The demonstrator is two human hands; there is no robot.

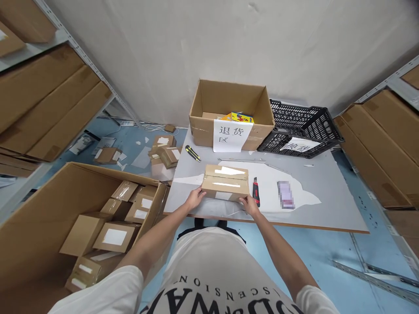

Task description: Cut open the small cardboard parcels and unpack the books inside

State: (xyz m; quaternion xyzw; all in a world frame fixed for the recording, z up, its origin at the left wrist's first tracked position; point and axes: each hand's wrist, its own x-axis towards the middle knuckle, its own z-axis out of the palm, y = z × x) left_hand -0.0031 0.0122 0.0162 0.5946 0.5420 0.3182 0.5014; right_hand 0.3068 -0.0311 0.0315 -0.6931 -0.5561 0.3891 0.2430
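A closed, taped cardboard box (225, 179) with torn white label remnants sits near the front of the grey table, between my hands. My left hand (195, 197) grips its lower left corner, fingers closed on the edge. At the lower right corner, my right hand (249, 205) holds the box the same way. Just right of the box lies a red and black utility knife (255, 192). A yellow and black utility knife (193, 153) rests farther back on the left. White paper (271, 174) is spread beneath the box and the red knife.
An open carton (229, 102) with colourful packages and a black plastic crate (303, 126) stand along the table's back. A pixelated flat item (286, 195) lies on the right. Left of the table, a large carton (32, 226) holds several small boxes. Loaded shelves flank both sides.
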